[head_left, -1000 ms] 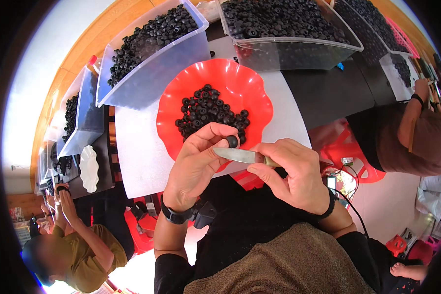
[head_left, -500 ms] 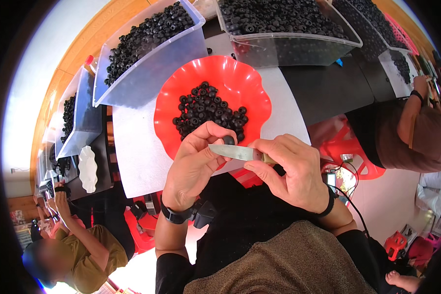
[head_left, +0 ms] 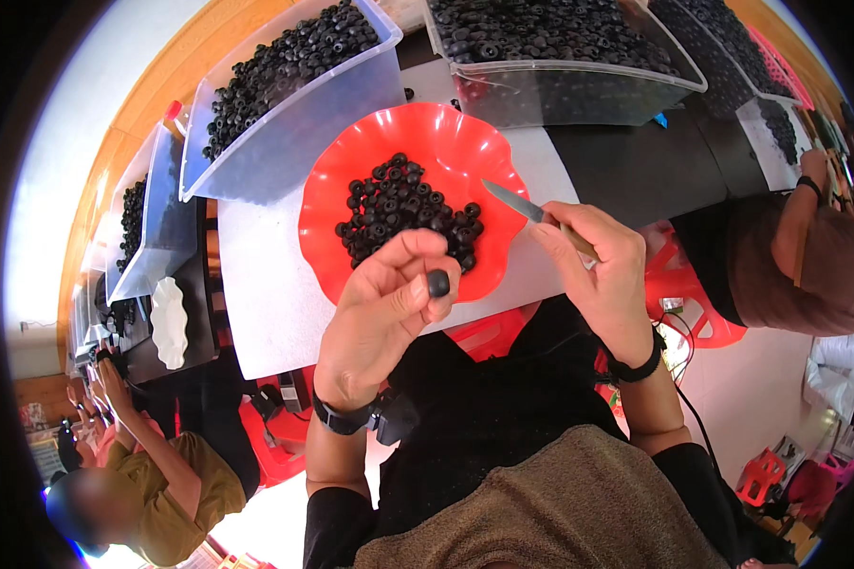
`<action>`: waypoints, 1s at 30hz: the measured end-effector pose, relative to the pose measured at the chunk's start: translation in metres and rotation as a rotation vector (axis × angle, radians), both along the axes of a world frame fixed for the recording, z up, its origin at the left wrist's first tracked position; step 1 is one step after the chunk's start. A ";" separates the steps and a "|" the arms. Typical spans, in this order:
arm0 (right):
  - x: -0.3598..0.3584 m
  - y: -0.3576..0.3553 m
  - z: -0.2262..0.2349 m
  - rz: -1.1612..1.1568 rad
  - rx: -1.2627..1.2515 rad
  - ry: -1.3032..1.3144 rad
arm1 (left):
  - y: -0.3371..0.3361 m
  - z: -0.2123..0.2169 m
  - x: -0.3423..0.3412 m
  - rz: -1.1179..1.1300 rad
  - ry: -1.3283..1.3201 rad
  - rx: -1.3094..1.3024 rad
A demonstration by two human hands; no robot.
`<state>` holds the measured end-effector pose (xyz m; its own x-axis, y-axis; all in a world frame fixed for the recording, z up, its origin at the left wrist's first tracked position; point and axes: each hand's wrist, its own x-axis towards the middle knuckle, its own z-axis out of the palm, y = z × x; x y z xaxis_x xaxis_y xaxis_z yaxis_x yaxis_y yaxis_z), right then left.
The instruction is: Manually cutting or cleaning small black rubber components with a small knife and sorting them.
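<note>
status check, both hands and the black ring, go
Left hand pinching small black ring at fingertips. Right hand gripping knife, blade apart from ring. Red plate of rings beneath; nothing between.

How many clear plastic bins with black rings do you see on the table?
4, maybe more hidden at the rim: one bin upper left, one top centre, one far left, one at the top right.
</note>
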<state>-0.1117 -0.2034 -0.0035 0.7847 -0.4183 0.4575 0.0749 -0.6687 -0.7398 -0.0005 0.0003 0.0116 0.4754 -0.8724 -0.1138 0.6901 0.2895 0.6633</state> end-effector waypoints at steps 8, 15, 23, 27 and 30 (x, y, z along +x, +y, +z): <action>0.001 0.028 0.024 0.375 0.528 0.131 | -0.004 -0.005 -0.002 0.068 0.014 0.088; 0.015 0.040 0.013 0.472 0.779 0.031 | -0.008 -0.003 -0.005 0.064 0.010 0.147; 0.014 0.038 0.013 0.564 0.907 0.136 | -0.010 -0.002 -0.007 0.083 0.052 0.146; 0.010 0.037 0.020 0.462 0.826 0.033 | -0.008 -0.005 -0.006 0.085 0.030 0.114; -0.001 0.031 0.024 0.374 0.493 0.051 | -0.005 -0.005 -0.006 0.106 -0.003 0.119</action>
<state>-0.1123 -0.1725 0.0201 0.9347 -0.2637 0.2385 0.1945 -0.1823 -0.9638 -0.0067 -0.0050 0.0066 0.5643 -0.7980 -0.2116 0.6579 0.2798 0.6992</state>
